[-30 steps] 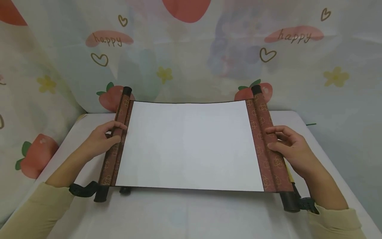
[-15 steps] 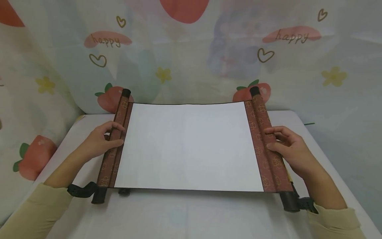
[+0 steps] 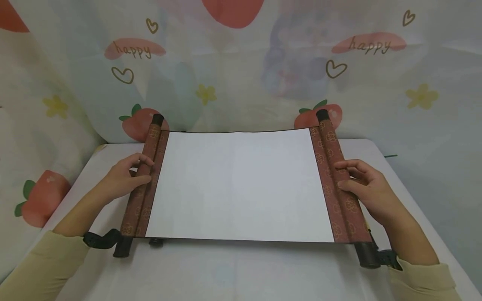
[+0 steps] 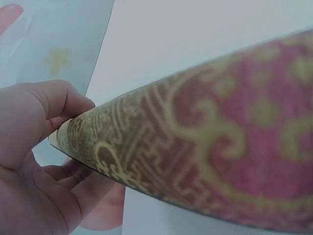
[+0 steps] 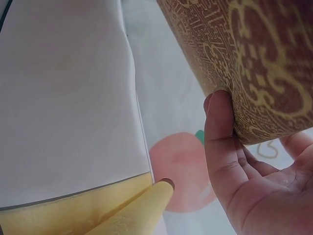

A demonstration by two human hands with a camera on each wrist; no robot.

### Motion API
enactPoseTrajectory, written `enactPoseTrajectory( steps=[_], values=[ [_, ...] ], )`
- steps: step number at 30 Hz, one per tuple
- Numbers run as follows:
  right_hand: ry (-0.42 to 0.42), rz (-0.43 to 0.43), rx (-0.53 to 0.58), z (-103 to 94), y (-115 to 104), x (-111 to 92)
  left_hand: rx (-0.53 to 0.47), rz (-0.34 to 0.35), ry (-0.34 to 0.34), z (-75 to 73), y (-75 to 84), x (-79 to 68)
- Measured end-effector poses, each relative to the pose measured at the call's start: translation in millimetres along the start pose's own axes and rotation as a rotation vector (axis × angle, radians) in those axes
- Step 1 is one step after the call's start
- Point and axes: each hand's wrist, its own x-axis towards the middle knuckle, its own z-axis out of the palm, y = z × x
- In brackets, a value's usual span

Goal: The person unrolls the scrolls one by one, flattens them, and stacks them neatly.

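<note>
A hanging scroll with a blank white sheet (image 3: 237,184) is spread in the head view. Its two rollers are wrapped in reddish-brown patterned cloth and have black ends. My left hand (image 3: 122,177) holds the left roller (image 3: 129,205) around mid-length, thumb and fingers on either side. The right roller (image 3: 348,196) is gripped the same way by my right hand (image 3: 370,190). Close up, the left wrist view has the patterned cloth (image 4: 161,127) between thumb and fingers. The right wrist view has fingers against the roller's cloth (image 5: 264,83).
Below the held scroll, a second white sheet (image 5: 68,98) with a gold band and roller (image 5: 132,210) shows in the right wrist view. A black knob (image 3: 156,242) pokes out beneath. The white table (image 3: 226,276) meets a fruit-printed cloth backdrop (image 3: 241,75).
The left roller and my left hand have shifted slightly left, and the roller's far end has dropped a little. My right hand and the right roller have barely moved.
</note>
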Motion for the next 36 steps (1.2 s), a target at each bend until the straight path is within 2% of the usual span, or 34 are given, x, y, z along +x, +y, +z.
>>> enactPoseTrajectory(
  steps=[8,16,24,31,36],
  values=[
    [-0.003,-0.005,0.010,3.5,1,-1,0.015,-0.001,-0.003,-1.8,-2.2,-1.6],
    [-0.025,0.046,-0.001,6.1,4,-3,0.001,0.018,-0.025,-2.0,-10.1,0.9],
    [-0.092,0.119,0.056,5.6,11,1,-0.051,0.008,-0.052,-4.8,-11.1,2.3],
    [-0.141,0.166,0.024,4.0,17,5,-0.098,0.005,-0.078,-3.5,-15.0,2.8],
    [-0.163,0.201,0.082,4.6,25,8,-0.121,0.002,-0.103,-1.1,-16.5,4.4]
  ],
)
